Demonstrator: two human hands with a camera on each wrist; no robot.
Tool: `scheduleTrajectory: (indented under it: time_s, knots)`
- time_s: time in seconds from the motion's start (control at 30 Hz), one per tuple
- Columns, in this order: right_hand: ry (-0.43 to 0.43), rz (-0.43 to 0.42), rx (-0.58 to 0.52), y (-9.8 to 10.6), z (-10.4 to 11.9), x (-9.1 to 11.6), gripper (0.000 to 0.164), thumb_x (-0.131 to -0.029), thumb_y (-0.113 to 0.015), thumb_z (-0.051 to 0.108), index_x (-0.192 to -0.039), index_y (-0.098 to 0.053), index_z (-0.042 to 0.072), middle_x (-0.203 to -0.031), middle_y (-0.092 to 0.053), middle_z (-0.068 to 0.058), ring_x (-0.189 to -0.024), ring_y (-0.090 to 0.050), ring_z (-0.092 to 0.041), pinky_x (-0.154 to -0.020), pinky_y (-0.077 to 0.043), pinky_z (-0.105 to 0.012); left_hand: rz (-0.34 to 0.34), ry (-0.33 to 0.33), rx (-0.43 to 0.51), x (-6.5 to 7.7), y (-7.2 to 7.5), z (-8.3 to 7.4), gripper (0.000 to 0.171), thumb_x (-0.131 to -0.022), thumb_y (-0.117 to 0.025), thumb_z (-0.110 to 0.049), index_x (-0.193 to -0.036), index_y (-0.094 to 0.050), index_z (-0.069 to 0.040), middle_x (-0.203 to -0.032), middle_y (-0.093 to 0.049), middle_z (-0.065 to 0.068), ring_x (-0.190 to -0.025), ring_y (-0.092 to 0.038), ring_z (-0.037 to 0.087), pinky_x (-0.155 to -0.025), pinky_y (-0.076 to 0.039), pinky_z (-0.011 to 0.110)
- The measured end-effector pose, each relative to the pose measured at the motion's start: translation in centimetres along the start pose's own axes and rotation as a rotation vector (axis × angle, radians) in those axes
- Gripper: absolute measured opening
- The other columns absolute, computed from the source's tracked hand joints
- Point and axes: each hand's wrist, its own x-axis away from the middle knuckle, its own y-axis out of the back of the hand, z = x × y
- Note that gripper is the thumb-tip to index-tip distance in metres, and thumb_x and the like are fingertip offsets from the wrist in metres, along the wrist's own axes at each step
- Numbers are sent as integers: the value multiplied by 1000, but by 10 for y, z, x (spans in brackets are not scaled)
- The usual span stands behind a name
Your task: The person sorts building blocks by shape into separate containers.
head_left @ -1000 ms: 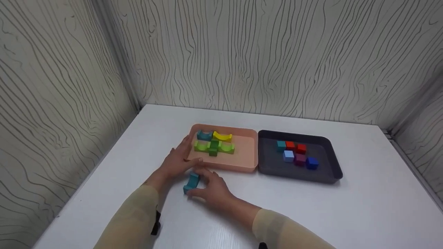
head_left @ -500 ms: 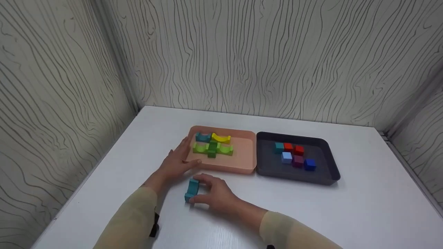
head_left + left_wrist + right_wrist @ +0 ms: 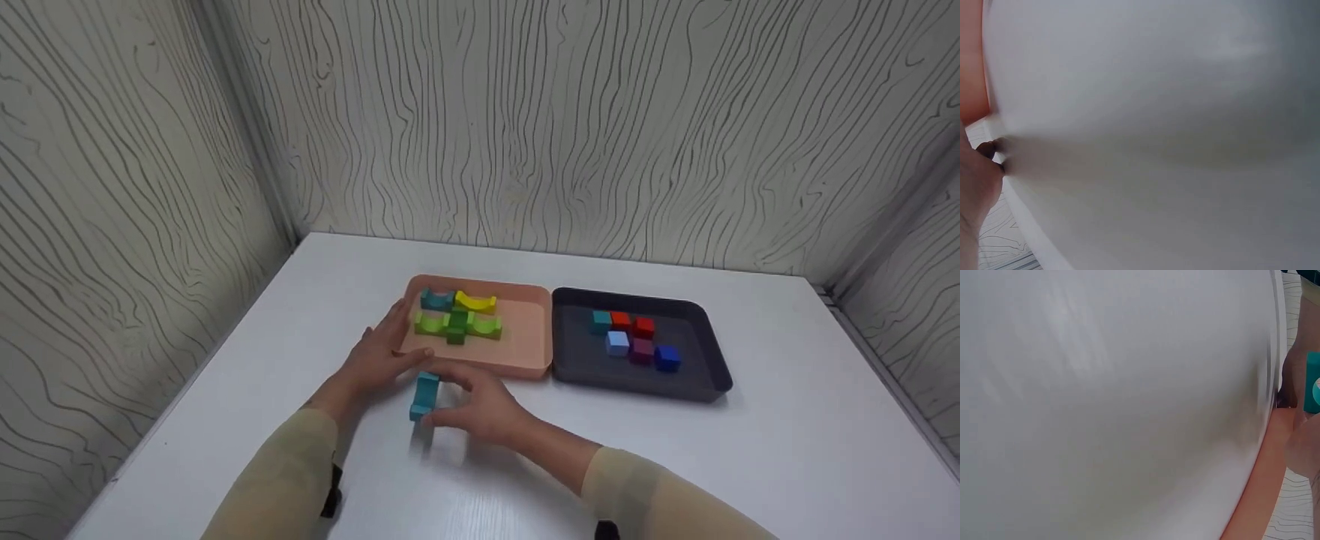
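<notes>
My right hand (image 3: pixel 484 405) pinches a teal arch-shaped block (image 3: pixel 425 396) by its two ends, between thumb and fingers. The block hangs a little above the white table, in front of the salmon tray (image 3: pixel 529 322), with a shadow below it. In the right wrist view, part of the teal block (image 3: pixel 1312 382) shows at the right edge. My left hand (image 3: pixel 379 356) rests along the tray's left side with fingers stretched out. Inside the tray stand a teal arch block (image 3: pixel 437 300), a yellow arch block (image 3: pixel 475 303), and light green arch blocks (image 3: pixel 486 328) beside dark green blocks (image 3: pixel 457 328).
A dark grey tray (image 3: pixel 630 382) stands against the salmon tray's right side. It holds several cubes, among them a light blue cube (image 3: pixel 617 343), a dark red cube (image 3: pixel 641 350) and a blue cube (image 3: pixel 667 358). Wood-patterned walls (image 3: pixel 517 135) surround the white table (image 3: pixel 810 420).
My right hand has drawn the teal arch block back from the tray, then raised it off the table and shifted slightly right. My left hand has stayed at the tray's side.
</notes>
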Motion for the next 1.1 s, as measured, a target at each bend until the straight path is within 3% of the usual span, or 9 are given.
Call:
scheduleTrajectory:
  time_s: [0.23,0.37,0.53,0.7,0.93,1.1]
  knots:
    - [-75,-79,13,30,3,-5,69,-88,-89,40,-150,-61,29,-151,-57,11,-147,-44,-25,-121,-36,-56,-17,-8,-9,-1,1,0,102,-99,-64,-64,-172,-1,-28,-178,-11,4,-163,-14,30,-127,-5,67]
    - [-60,-126,-9,49,2,-9,71,-88,-89,35,-151,-59,21,-152,-59,3,-150,-42,-27,-123,-31,-59,-16,8,10,0,1,0,102,-99,-65,-62,-173,-3,-28,-178,-10,1,-163,-15,28,-127,-5,66]
    - [-12,-207,-3,68,-3,-15,68,-88,-89,26,-149,-61,14,-148,-62,-2,-144,-49,-25,-125,-27,-58,-20,25,22,0,2,1,101,-98,-67,-61,-173,-6,-29,-178,-11,1,-163,-13,26,-128,-5,65]
    - [3,-247,-1,81,-9,-20,69,-86,-91,23,-149,-62,17,-149,-61,0,-144,-48,-23,-126,-26,-56,-24,28,23,-1,1,1,102,-97,-67,-61,-172,-6,-31,-178,-10,0,-163,-13,28,-128,-4,64]
    - [-99,-315,9,93,-15,-24,70,-86,-89,26,-149,-61,22,-153,-56,2,-147,-46,-25,-126,-27,-58,-34,36,33,0,-2,1,103,-96,-68,-63,-172,-5,-33,-178,-10,-1,-163,-15,29,-128,-4,63]
    - [-79,-332,28,106,-19,-27,66,-89,-87,22,-149,-60,22,-155,-53,0,-150,-41,-28,-126,-25,-58,-40,29,26,-1,-3,-1,102,-97,-67,-62,-172,-6,-33,-178,-12,0,-162,-17,30,-128,-5,64]
